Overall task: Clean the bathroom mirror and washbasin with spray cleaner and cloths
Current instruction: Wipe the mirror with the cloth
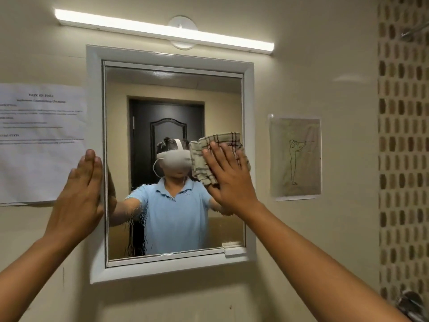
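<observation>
Pressing our right hand (228, 175) flat, fingers (218, 156) spread wide, we pin the beige checked cloth (216, 145) against the glass at centre right of the white-framed rectangular wall mirror (171, 159); an open palm spreads pressure, so it wipes evenly. Our left hand (81, 184), fingers straight and together, holds nothing and rests on the frame's left edge, probably steadying us. Wet streaks remain lower left. No washbasin or spray is visible.

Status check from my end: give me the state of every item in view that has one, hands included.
Mirror: lower part streaked wet, upper part looks clear.
Checked cloth: bunched, pressed flat against the glass.
Right hand: open palm on the cloth, no closed grip.
Left hand: flat against the mirror frame, empty.
Light bar: on.
</observation>
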`<state>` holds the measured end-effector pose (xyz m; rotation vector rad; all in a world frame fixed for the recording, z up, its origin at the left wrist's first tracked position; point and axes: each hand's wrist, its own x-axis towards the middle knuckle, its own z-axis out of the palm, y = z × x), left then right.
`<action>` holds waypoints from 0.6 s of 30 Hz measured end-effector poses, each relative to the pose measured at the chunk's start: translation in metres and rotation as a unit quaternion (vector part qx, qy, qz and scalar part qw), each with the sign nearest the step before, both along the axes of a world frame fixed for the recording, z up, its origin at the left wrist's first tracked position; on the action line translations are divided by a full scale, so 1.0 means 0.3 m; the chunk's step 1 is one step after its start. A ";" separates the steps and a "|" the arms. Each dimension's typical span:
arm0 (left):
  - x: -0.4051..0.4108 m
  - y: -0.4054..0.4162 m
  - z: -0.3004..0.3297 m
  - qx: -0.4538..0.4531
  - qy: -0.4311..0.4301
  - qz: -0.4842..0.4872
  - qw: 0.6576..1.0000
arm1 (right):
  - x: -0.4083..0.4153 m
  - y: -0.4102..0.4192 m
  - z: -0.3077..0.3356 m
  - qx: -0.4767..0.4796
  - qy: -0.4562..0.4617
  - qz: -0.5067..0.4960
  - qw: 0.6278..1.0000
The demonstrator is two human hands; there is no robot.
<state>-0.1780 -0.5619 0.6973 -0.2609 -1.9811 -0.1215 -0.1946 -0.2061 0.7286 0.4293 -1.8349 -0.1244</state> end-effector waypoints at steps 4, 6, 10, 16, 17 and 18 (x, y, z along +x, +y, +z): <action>0.018 -0.001 0.003 -0.008 -0.023 0.009 1.000 | 0.038 0.034 0.000 -0.048 0.012 -0.009 0.999; 0.029 -0.002 0.004 -0.015 -0.037 0.020 0.999 | 0.037 0.037 -0.045 -0.070 0.023 -0.009 0.997; 0.038 -0.014 0.001 -0.048 -0.023 0.028 0.998 | 0.019 0.035 -0.194 -0.044 0.041 -0.011 0.998; 0.021 -0.019 -0.010 -0.046 -0.009 0.015 0.999 | -0.023 -0.056 -0.135 -0.085 0.008 -0.030 0.996; 0.020 -0.022 -0.011 -0.044 -0.006 0.015 0.999 | -0.028 -0.095 -0.103 -0.091 0.005 -0.037 0.995; 0.018 -0.024 -0.011 -0.043 -0.003 0.015 0.999 | -0.031 -0.136 -0.069 -0.095 0.001 -0.041 0.995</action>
